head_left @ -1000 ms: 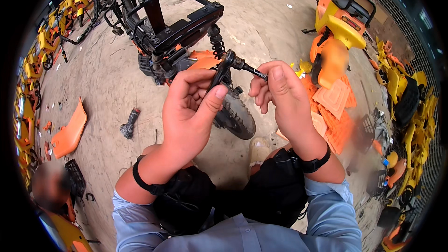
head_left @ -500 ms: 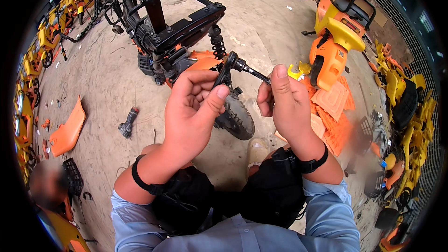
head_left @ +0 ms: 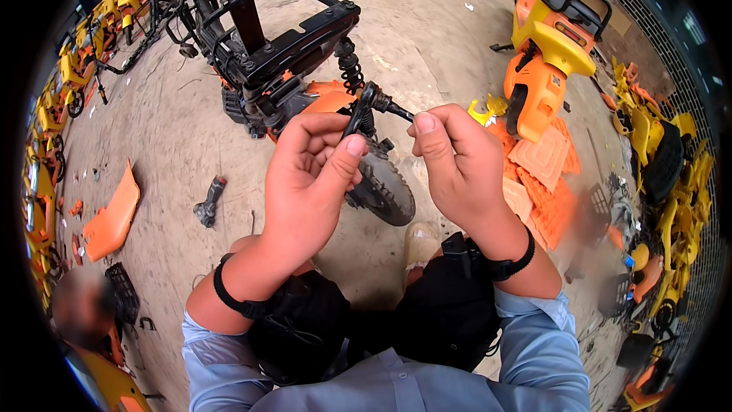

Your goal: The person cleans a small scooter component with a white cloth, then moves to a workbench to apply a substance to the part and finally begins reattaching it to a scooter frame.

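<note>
My left hand (head_left: 303,187) is closed around the dark handle of a ratchet wrench (head_left: 369,99), held up in front of me. A socket with a slim metal bit (head_left: 398,110) sticks out from the wrench's head toward the right. At the bit's far end, my right hand (head_left: 463,172) pinches the tip between thumb and fingers, hiding it. Just beyond the wrench stands a stripped scooter frame (head_left: 301,42) with a black coil-spring shock (head_left: 348,65) and a rear wheel (head_left: 387,192). The wrench is apart from the frame.
An orange panel (head_left: 113,214) and a dark power tool (head_left: 209,202) lie on the floor to the left. Orange panels (head_left: 545,160) lie at right below an orange-yellow scooter (head_left: 553,53). Yellow parts (head_left: 675,214) pile along the right wall; scooters (head_left: 72,72) line the left.
My right hand has moved left, closer to the wrench head, its fingers now further up the bit so less of it shows. The left hand keeps its hold, barely shifted.
</note>
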The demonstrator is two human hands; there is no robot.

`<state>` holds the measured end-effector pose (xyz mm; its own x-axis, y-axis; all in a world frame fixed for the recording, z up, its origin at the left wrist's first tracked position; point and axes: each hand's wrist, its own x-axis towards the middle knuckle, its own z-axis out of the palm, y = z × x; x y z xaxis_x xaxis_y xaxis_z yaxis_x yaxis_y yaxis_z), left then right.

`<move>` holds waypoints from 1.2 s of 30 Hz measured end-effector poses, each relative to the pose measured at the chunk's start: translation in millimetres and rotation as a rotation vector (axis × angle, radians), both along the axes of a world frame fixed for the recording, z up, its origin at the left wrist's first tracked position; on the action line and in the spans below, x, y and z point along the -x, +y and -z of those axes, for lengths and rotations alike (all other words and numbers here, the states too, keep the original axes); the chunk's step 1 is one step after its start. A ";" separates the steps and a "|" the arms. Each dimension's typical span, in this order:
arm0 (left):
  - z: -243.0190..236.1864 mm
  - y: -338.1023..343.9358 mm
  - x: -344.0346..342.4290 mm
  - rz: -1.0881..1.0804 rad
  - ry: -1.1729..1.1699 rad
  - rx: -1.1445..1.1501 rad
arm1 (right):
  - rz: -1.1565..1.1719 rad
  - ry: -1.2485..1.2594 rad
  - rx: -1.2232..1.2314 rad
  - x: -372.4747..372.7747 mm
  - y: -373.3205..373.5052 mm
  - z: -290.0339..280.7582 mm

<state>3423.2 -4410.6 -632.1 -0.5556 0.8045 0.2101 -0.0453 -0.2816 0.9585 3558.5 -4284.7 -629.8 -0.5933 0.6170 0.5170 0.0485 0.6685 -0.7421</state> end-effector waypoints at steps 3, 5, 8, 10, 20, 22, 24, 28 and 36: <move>1.1 -1.1 1.1 -0.006 0.000 -0.009 | 0.054 0.129 -0.044 8.4 -8.6 -5.8; 0.7 -1.0 0.2 -0.002 0.012 -0.028 | 0.055 0.130 -0.061 5.9 -7.9 -7.0; -1.4 -1.1 -1.9 0.005 0.011 -0.050 | -0.030 0.164 0.093 5.5 -4.9 -1.2; -1.7 -1.6 -1.9 0.005 0.026 -0.048 | -0.113 0.175 0.313 5.3 -5.4 -2.0; 6.2 -3.8 -1.1 -0.057 0.237 -0.054 | -0.574 0.105 1.341 -6.9 11.7 -19.5; 6.5 -3.8 -0.1 -0.068 0.281 -0.067 | -0.581 0.111 1.307 -6.6 12.0 -18.1; 7.3 -2.2 1.0 -0.079 0.310 -0.102 | -0.509 0.108 1.174 -3.5 9.1 -16.6; 4.1 -3.7 2.4 -0.071 0.219 -0.067 | -0.453 0.130 0.934 -1.1 11.3 -10.1; 3.1 0.2 6.6 -0.017 0.037 -0.059 | -0.222 0.175 0.697 5.4 -1.5 -12.7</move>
<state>3416.6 -4410.3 -635.2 -0.5597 0.7808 0.2777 -0.0047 -0.3380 0.9411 3553.1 -4286.2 -617.1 -0.6874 0.7109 0.1487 -0.1901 0.0216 -0.9815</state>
